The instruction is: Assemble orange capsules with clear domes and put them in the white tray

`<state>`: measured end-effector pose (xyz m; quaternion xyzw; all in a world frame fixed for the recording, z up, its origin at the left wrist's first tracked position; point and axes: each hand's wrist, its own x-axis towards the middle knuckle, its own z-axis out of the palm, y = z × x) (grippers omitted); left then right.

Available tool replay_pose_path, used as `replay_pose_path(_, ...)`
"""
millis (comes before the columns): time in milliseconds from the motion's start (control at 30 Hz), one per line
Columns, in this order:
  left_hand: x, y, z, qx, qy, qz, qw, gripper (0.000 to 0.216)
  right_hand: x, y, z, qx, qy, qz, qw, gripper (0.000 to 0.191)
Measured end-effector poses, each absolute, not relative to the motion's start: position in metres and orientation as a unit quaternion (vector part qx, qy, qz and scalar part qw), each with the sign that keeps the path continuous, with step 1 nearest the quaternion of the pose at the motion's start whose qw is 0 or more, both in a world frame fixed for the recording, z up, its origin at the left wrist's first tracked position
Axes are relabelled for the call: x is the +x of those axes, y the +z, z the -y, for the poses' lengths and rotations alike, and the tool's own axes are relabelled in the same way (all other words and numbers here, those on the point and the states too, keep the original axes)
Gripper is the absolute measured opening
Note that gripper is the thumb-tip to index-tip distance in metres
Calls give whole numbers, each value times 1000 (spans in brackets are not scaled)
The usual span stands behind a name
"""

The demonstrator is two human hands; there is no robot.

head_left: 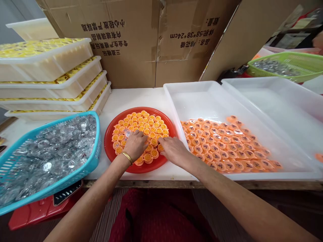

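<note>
Both of this person's hands are working low over the red plate (108,144), which is sitting on the white bench (131,99) and carrying a crowd of small orange cups (152,135). The left hand (136,144) is bending its fingers down among the cups, just beside a clear piece (127,132) that is lying on top of them; from where I'm standing, I can't tell whether it is gripping anything. The right hand (173,148) is curling its fingertips at the cups by the plate's right side, and its grip is escaping me too. With the cups sitting this close together, a light fingertip touch is looking wiser than a broad push, which would be risking tipping the neighbours. The right forearm is passing over the corner of the white tray (196,101), where more orange cups (224,146) are lying, so the elbow is needing to stay high. The blue basket (96,153) is standing conveniently close on the left.
</note>
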<state>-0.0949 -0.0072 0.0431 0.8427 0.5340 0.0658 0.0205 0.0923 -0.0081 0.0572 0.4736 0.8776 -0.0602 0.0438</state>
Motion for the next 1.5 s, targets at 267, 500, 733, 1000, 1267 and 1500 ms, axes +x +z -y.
replay_pose_path(267,-97,37,-1,814,104,-570,50,18,95,55,10,481,-64,-874,34,24)
replay_pose_path(500,-99,35,2,799,154,-575,87,18,105,55,21,509,-173,-829,-151,40)
replay_pose_path(733,-100,45,6,765,226,-586,145,11,91,54,42,522,-278,-719,-364,29)
replay_pose_path(1000,-101,61,50,404,491,-524,567,21,72,39,57,518,-404,-651,-381,29)
replay_pose_path(1267,-97,56,75,280,519,-468,658,25,80,36,60,503,-428,-628,-412,29)
replay_pose_path(1500,-88,61,81,385,521,-486,587,30,75,37,66,494,-443,-636,-394,26)
